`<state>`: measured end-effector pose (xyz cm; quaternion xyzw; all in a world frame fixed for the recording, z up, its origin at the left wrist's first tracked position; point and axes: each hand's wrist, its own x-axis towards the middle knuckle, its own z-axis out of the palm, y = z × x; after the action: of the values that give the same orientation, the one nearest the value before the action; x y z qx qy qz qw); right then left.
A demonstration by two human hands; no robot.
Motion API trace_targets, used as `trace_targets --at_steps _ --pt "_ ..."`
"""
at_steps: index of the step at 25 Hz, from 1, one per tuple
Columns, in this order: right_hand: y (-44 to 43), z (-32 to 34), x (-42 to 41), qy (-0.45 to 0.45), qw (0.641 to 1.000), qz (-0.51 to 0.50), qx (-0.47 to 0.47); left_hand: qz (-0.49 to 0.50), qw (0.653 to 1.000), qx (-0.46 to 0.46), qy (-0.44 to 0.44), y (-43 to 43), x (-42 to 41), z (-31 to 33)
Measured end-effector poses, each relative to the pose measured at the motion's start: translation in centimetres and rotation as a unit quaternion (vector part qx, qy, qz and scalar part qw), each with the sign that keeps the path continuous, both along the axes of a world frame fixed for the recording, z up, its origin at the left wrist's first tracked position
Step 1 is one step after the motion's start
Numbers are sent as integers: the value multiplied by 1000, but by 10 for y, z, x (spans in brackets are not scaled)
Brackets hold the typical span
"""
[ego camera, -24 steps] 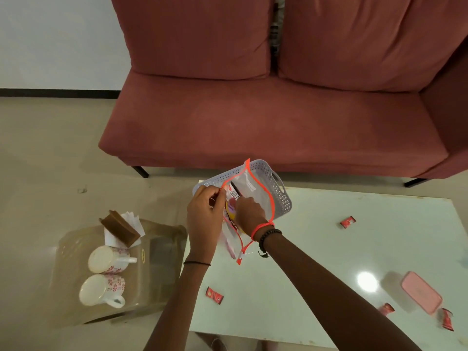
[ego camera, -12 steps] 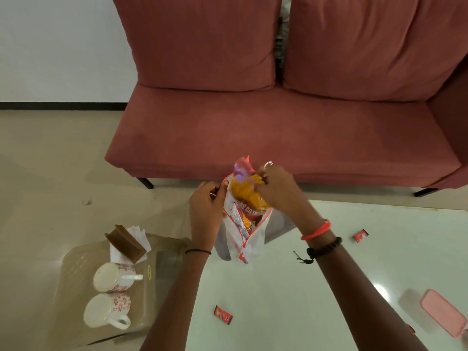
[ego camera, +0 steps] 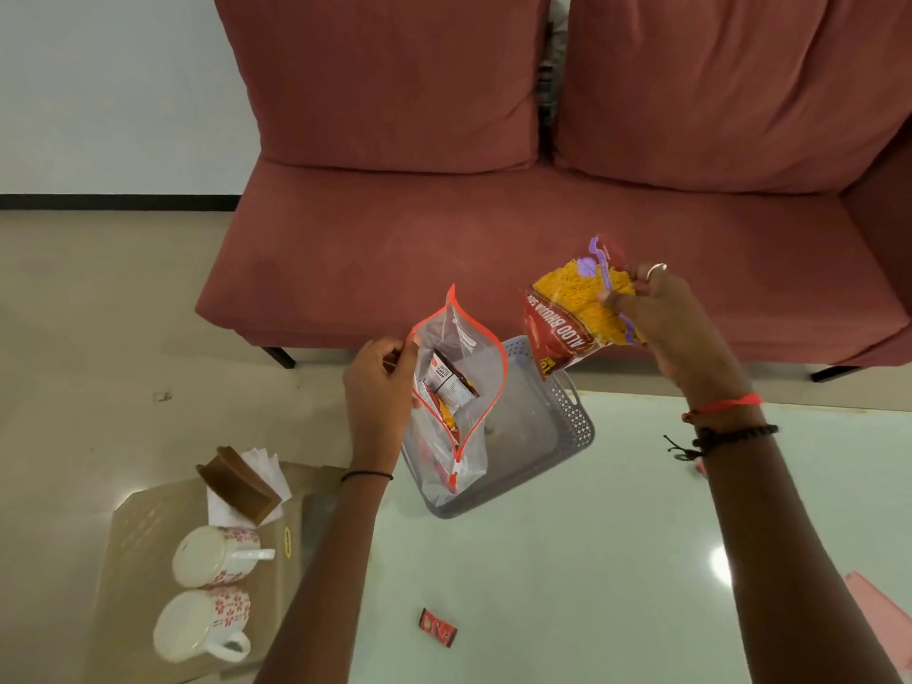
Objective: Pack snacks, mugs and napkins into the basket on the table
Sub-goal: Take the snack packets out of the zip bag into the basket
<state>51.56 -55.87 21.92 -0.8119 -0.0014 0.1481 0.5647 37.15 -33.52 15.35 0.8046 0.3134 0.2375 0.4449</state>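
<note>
My left hand pinches the open mouth of a clear zip pouch with a red edge, held over the grey perforated basket at the table's far left corner. Small snack packets remain inside the pouch. My right hand holds up a red and yellow snack bag, closed with a purple clip, above the basket's far right rim. Two white floral mugs lie on a low side stand to the left, behind them a brown napkin holder with white napkins.
A red sofa stands just beyond the white table. A small red sachet lies on the table near my left forearm. A pink lid's corner shows at the right edge. The beige stand sits lower than the table.
My right hand has pulled the red and yellow snack bag out of the pouch and lifted it up and to the right. The left hand keeps hold of the pouch.
</note>
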Motion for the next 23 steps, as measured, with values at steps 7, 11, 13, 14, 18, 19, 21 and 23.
trace_targets --at_steps 7,11,13,14,18,19,21,23 --pt "-1 -175 17 145 971 51 -184 -1 1000 5 17 15 7 -16" --pt "-6 -233 15 156 964 7 -214 -13 999 25 17 17 9 -21" --pt "-6 -249 13 154 962 -2 -225 -13 1000 24 13 18 9 -25" --pt "-6 -257 12 147 961 -4 -234 -12 1000 24 12 18 9 -26" --pt "-11 -272 7 118 955 -24 -273 -11 999 34 21 20 8 -29" --pt "-12 -274 7 115 951 -36 -284 -11 999 35 22 20 7 -29" --pt "-15 -276 9 114 945 -58 -302 -9 999 32 23 21 6 -29" --pt "-18 -278 12 114 940 -71 -313 -6 999 27 23 21 4 -29"
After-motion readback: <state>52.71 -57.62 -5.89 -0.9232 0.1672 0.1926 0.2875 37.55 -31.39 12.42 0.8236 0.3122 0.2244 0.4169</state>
